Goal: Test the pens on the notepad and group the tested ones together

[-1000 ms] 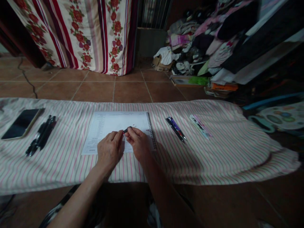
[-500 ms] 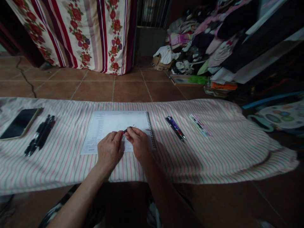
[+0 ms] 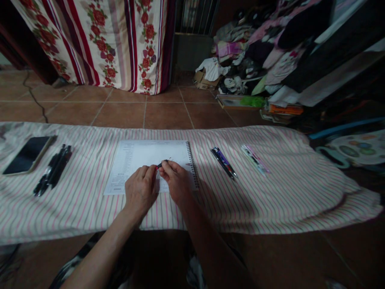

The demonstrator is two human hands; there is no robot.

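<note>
Head view: a striped cloth is covering a long surface above the tiled floor. Taking the spiral notebook as centre, a flowered curtain is hanging at eleven o'clock, two dark pens are lying at three, a phone at nine. Over the page's middle, the left hand and right hand are keeping their fingers clamped on a black pen-like piece, their pose staying unchanged since the earlier frame. At one o'clock, a cardboard box is bearing white fabric.
</note>
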